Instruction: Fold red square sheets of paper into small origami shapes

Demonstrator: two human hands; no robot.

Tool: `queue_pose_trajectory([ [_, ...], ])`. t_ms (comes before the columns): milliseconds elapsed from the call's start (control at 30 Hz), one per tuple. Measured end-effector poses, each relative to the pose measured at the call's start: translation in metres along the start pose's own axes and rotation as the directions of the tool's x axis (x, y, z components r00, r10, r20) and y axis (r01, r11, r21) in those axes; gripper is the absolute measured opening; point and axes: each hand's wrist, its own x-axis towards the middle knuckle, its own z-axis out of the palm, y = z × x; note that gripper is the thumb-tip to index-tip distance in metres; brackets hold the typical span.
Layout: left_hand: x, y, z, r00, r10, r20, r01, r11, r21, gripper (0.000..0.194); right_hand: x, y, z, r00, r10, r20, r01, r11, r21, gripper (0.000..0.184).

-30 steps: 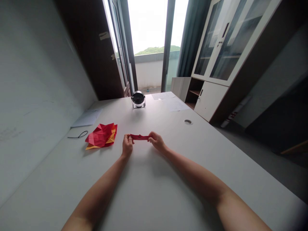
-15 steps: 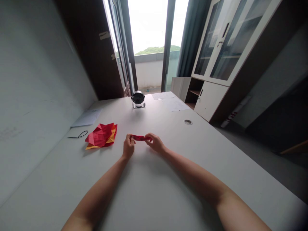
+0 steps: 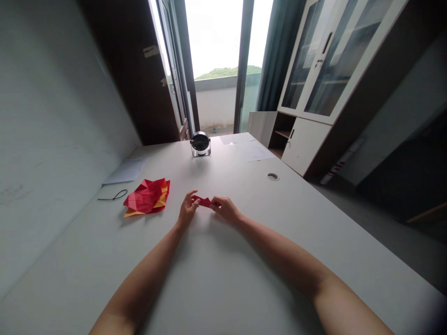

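Note:
Between my two hands, just over the white table, is a small piece of folded red paper with a peaked upper edge. My left hand pinches its left end, the thumb in front and the index finger raised a little above. The right end sits between the thumb and fingers of my right hand. To the left of my hands lie creased red and yellow-orange paper sheets, touched by neither hand. My fingers hide both ends of the folded piece.
On the white table a black round device on a metal stand stands at the back. A black cable tie and white papers lie at left. More papers and a round cable hole are at right.
The folded red paper has turned from a flat strip to a tilted, peaked shape. My left index finger has lifted, and my right fingers have closed in lower on its right end.

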Motion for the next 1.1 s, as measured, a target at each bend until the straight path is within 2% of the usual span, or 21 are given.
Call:
queue_pose_trajectory([
  [167, -0.002, -0.002, -0.001, 0.998, 0.055, 0.004, -0.055, 0.991, 0.123, 0.017, 0.001, 0.001, 0.001, 1.0, 0.007, -0.018, -0.006, 0.999, 0.047, 0.008],
  [267, -0.003, -0.006, 0.001, 1.0, 0.023, -0.014, -0.021, 0.992, 0.126, 0.017, 0.001, 0.001, 0.0, 0.998, 0.035, -0.059, -0.029, 0.995, 0.1, 0.004],
  [400, -0.003, -0.007, 0.002, 1.0, 0.019, -0.023, -0.017, 0.995, 0.096, 0.017, 0.001, 0.0, -0.001, 0.997, 0.052, -0.057, -0.043, 0.987, 0.156, 0.003],
  [500, -0.003, -0.006, 0.003, 1.0, 0.016, -0.014, -0.015, 0.995, 0.094, 0.022, 0.002, 0.0, -0.001, 0.996, 0.064, -0.064, -0.054, 0.987, 0.149, 0.016],
  [600, -0.005, -0.001, 0.002, 0.998, 0.065, 0.026, -0.069, 0.973, 0.219, 0.022, 0.002, -0.001, -0.002, 0.997, 0.048, -0.064, -0.041, 0.994, 0.105, 0.032],
  [767, -0.007, 0.006, 0.001, 0.976, 0.175, 0.129, -0.216, 0.846, 0.487, 0.011, 0.001, -0.004, -0.004, 0.998, 0.015, -0.056, -0.014, 1.0, 0.012, 0.029],
  [867, -0.008, 0.008, 0.001, 0.97, 0.201, 0.138, -0.244, 0.786, 0.568, 0.008, 0.0, -0.006, -0.003, 0.997, 0.003, -0.078, -0.005, 1.0, -0.026, 0.031],
  [967, -0.007, 0.007, 0.0, 0.969, 0.21, 0.13, -0.247, 0.791, 0.559, 0.011, 0.001, -0.006, -0.002, 0.997, -0.002, -0.081, 0.002, 1.0, 0.003, 0.026],
  [1100, -0.005, 0.0, -0.002, 0.981, 0.169, 0.093, -0.193, 0.868, 0.458, 0.01, 0.004, -0.004, -0.004, 0.986, 0.06, -0.153, -0.03, 0.981, 0.191, 0.019],
])
